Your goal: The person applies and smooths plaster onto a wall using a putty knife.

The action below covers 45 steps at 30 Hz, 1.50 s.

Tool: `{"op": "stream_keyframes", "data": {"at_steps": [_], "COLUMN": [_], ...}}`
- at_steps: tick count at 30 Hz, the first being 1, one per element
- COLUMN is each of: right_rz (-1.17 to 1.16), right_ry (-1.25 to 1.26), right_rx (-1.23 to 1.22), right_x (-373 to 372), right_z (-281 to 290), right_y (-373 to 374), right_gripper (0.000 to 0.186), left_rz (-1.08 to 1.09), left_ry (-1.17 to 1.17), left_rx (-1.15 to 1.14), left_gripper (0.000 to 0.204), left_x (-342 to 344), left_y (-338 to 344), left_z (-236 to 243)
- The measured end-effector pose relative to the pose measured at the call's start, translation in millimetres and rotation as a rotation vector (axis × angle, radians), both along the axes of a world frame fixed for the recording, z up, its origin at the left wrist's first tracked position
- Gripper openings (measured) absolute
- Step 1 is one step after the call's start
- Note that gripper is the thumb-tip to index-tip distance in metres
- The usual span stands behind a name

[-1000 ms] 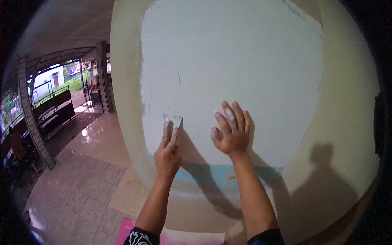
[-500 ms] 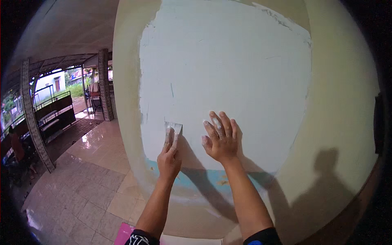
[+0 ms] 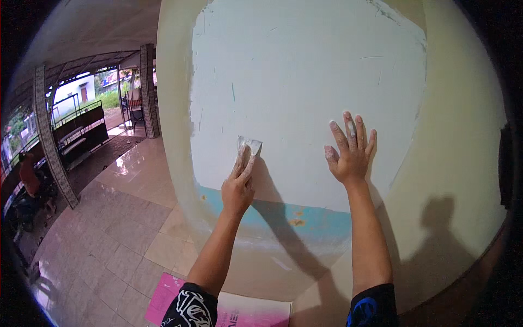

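Note:
A wall point(image 3: 463, 109) fills the centre and right, carrying a large white coated patch point(image 3: 305, 71) with a ragged edge and a light blue band point(image 3: 323, 220) along its bottom. My left hand point(image 3: 238, 180) grips a metal putty knife point(image 3: 249, 143), its blade against the white patch at lower left, two white-smeared fingers lying along it. My right hand point(image 3: 351, 152), also dusted white, is open with fingers spread on the patch's right side.
A tiled floor point(image 3: 120, 229) lies at left, with a pink sheet point(image 3: 163, 294) at the wall's foot. Beyond stand pillars point(image 3: 52, 131) and a dark metal gate point(image 3: 92, 125); a person point(image 3: 30, 174) in orange is beside a motorbike point(image 3: 24, 210) at far left.
Both hands have moved up and to the right since half a second ago, my right hand farther, widening the gap between them. The putty knife remains in my left hand.

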State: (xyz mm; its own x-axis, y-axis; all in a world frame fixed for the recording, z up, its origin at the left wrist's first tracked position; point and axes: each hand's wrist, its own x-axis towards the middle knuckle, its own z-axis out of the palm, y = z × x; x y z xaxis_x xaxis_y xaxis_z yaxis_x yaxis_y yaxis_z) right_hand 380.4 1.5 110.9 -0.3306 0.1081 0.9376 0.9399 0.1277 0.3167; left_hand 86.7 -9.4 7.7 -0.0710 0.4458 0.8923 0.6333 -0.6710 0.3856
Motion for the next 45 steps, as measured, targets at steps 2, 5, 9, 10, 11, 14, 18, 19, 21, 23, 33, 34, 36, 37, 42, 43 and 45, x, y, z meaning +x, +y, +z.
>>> {"op": "stream_keyframes", "data": {"at_steps": [2, 5, 9, 10, 11, 14, 18, 19, 21, 23, 33, 34, 36, 37, 42, 43, 45], "right_rz": [0.016, 0.064, 0.037, 0.047, 0.05, 0.053, 0.046, 0.06, 0.047, 0.056, 0.102, 0.105, 0.115, 0.102, 0.21, 0.392, 0.798], "right_ry": [0.007, 0.024, 0.016, 0.02, 0.021, 0.031, 0.03, 0.035, 0.029, 0.032, 0.043, 0.042, 0.039, 0.037, 0.395, 0.518, 0.85], "right_rx": [0.005, 0.047, 0.052, 0.064, 0.07, 0.072, 0.073, 0.086, 0.096, 0.092, 0.1, 0.095, 0.09, 0.083, -0.072, -0.157, -0.47], "right_x": [2, -9, -5, -8, -10, -14, -14, -19, -17, -18, -28, -30, -28, -28, -44, -59, -70], "right_z": [-3, 0, -5, -4, -4, -7, -6, -4, -4, -7, -5, -5, -4, -6, -55, -75, -103], "right_y": [-2, -1, -12, -12, -12, -18, -20, -22, -29, -30, -41, -39, -35, -35, -78, -86, -112], "right_gripper": [0.055, 0.054, 0.052, 0.052, 0.052, 0.053, 0.052, 0.052, 0.051, 0.05, 0.047, 0.046, 0.044, 0.044, 0.034, 0.03, 0.024], "left_rz": [-0.005, 0.103, 0.083, 0.054, 0.017, -0.055, 0.035, 0.083, 0.172, 0.124, 0.073, 0.062, -0.04, -0.166, -0.898, -0.899, -1.041], "left_ry": [-0.033, 0.002, -0.066, -0.097, -0.13, -0.144, -0.085, -0.042, -0.04, -0.064, 0.012, 0.017, -0.11, -0.139, -0.728, -0.719, -0.821], "left_rx": [-0.041, 0.106, 0.003, 0.076, 0.143, 0.139, 0.066, 0.163, 0.132, 0.149, -0.008, -0.005, 0.094, 0.164, -0.185, -0.187, -0.13], "left_gripper": [0.061, 0.065, 0.056, 0.056, 0.055, 0.054, 0.062, 0.06, 0.055, 0.053, 0.056, 0.056, 0.056, 0.055, 0.066, 0.066, 0.071], "left_x": [2, -11, -7, -15, -21, -34, -25, -26, -15, -12, 6, 6, 19, 25, 96, 99, 120], "left_y": [-8, -6, -22, -19, -15, -16, -20, -17, -24, -30, -55, -51, -56, -50, -98, -93, -83], "left_z": [-34, -103, -78, -52, -32, -12, -91, -110, -113, -77, -111, -113, -104, -92, -4, -4, -4]}}
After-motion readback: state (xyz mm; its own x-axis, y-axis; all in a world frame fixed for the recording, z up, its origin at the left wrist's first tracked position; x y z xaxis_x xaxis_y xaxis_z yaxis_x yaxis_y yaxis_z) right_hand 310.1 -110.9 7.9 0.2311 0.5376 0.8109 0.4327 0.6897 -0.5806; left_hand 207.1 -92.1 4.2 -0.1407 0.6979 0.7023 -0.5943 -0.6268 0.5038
